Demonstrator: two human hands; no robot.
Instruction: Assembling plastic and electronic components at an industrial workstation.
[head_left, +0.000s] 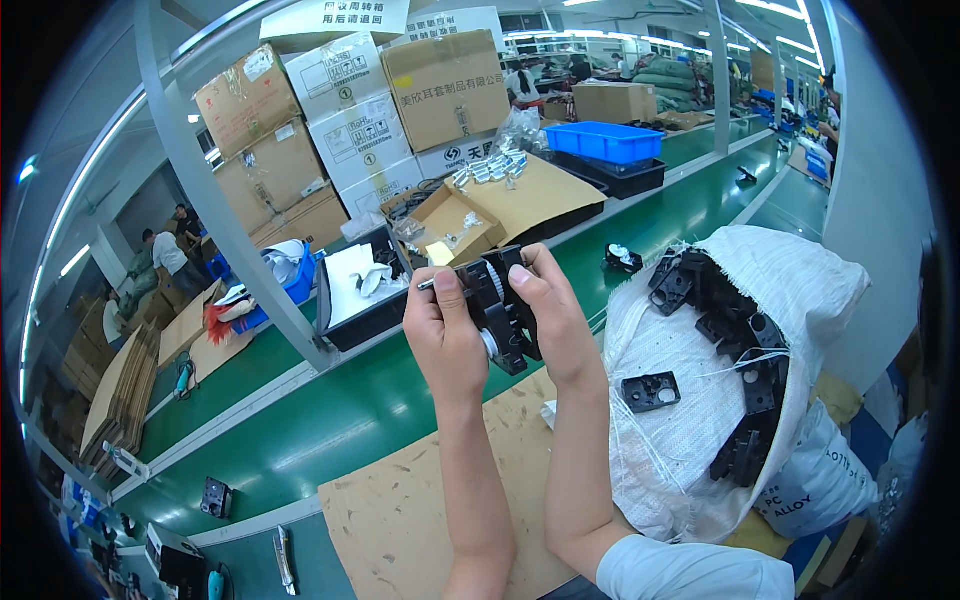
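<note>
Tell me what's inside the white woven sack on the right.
Black parts show along the open mouth of the white woven sack; one more black piece lies on its fabric. Anything deeper is covered by the fabric and the top parts.

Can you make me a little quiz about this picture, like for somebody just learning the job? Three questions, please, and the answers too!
1. What is the main colour of the part that the left hand and right hand hold?
2. True or false: the box cutter lies to the left of the brown sheet.
3. What shows in the opening of the white sack?
A. Red apples
B. Black pieces
C. Green bottles

Key: 1. Black; 2. True; 3. B
</note>
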